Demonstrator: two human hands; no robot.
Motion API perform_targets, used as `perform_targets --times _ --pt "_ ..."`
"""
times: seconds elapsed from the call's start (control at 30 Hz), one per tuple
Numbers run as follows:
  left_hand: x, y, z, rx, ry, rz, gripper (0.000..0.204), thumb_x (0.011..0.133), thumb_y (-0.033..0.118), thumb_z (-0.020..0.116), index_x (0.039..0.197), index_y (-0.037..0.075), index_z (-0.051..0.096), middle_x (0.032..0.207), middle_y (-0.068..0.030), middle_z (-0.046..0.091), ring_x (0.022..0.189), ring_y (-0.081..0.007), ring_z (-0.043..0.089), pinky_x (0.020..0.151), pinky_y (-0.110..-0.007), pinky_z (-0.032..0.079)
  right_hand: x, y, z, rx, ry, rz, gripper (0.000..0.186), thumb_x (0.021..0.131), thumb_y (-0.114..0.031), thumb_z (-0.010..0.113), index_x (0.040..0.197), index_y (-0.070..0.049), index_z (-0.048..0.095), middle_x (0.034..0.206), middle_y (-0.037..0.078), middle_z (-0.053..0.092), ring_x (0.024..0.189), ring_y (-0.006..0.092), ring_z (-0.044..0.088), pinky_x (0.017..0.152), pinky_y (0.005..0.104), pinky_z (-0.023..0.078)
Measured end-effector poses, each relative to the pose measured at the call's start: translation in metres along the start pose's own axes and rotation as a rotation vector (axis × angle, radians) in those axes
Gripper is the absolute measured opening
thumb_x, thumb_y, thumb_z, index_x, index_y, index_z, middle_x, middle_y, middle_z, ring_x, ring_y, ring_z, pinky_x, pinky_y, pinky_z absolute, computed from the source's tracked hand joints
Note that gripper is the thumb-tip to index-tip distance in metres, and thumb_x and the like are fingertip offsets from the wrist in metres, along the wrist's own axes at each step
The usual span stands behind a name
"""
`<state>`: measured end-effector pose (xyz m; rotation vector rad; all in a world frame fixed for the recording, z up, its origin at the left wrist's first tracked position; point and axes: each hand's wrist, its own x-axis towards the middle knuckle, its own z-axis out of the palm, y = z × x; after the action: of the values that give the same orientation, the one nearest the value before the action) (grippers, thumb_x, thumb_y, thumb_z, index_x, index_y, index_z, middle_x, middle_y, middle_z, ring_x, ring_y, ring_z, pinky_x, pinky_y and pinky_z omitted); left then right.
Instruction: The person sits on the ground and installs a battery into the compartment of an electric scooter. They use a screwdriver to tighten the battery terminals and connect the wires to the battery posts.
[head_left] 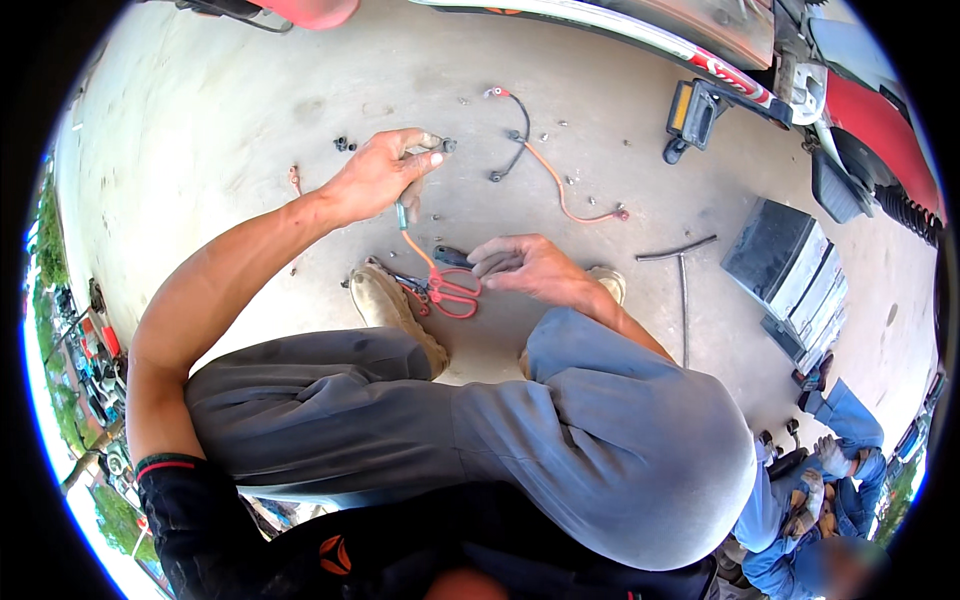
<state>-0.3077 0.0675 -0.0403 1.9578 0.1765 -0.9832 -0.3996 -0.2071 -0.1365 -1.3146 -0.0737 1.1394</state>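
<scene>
My left hand (385,172) is closed on an orange cable (417,247) with a green sleeve. A small dark end piece (448,146) shows at its thumb and fingertips. The cable hangs down toward red-handled scissors (455,292) on the ground between my shoes. My right hand (530,268) is beside the scissors, fingers stretched loosely and nothing visible in them. Close to its fingertips lies a dark-handled tool (452,257), partly hidden. Farther out, a joined black and orange cable (553,172) with end terminals rests on the concrete.
Small metal bits and a T-shaped metal tool (682,270) lie on the ground. Grey and black batteries (785,275) stand at the right, below a red vehicle part (880,140) and a pedal (690,115). Another person in blue (810,500) works at lower right.
</scene>
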Motion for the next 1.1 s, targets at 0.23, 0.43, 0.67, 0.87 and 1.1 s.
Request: perform_targets --times 0.23,0.43,0.67,0.87,1.1 --pt "0.004 -0.016 -0.004 0.083 0.019 0.152 0.028 0.104 0.024 0.069 0.117 0.000 0.072 0.085 -0.0046 0.071 0.080 -0.0107 0.065 0.078 -0.031 0.054 -0.013 0.059 -0.080 -0.818 0.873 -0.221 0.030 0.083 -0.008 0.078 0.113 -0.007 0.075 0.105 0.016 0.071 0.093 0.0385 0.073 0.082 0.0470 0.061" --pt "0.018 0.000 0.002 0.032 -0.115 0.097 0.026 0.099 0.020 0.075 0.113 -0.003 0.075 0.100 -0.0065 0.076 0.094 -0.0108 0.067 0.086 -0.030 0.055 -0.011 0.052 -0.100 -1.153 0.826 -0.272 0.025 0.085 -0.012 0.079 0.109 -0.011 0.071 0.105 0.013 0.066 0.092 0.0373 0.073 0.079 0.0470 0.062" --pt "0.037 0.009 0.030 0.345 -0.159 0.137 0.035 0.096 0.034 0.078 0.110 0.002 0.077 0.095 -0.0135 0.077 0.090 -0.0187 0.070 0.084 -0.037 0.056 -0.001 0.066 -0.120 -1.053 0.867 -0.304 0.015 0.083 -0.012 0.078 0.096 -0.006 0.072 0.097 0.017 0.070 0.083 0.0382 0.072 0.075 0.0469 0.061" --pt "0.070 -0.028 0.073 0.849 -0.208 0.431 0.042 0.097 0.045 0.070 0.111 0.006 0.076 0.098 -0.0238 0.075 0.097 -0.0426 0.072 0.087 -0.051 0.057 -0.032 0.030 -0.122 -0.599 1.043 -0.286 0.017 0.092 -0.012 0.075 0.105 -0.002 0.078 0.091 0.018 0.075 0.077 0.0286 0.075 0.069 0.0379 0.059" --pt "0.102 -0.047 0.063 1.141 -0.254 0.518 0.027 0.098 0.032 0.068 0.096 0.006 0.073 0.093 -0.0178 0.075 0.096 -0.0388 0.073 0.085 -0.052 0.056 -0.056 0.031 -0.152 -0.096 1.106 -0.211 0.020 0.094 -0.010 0.073 0.108 0.004 0.076 0.082 0.004 0.073 0.071 0.0086 0.065 0.066 0.0285 0.055"
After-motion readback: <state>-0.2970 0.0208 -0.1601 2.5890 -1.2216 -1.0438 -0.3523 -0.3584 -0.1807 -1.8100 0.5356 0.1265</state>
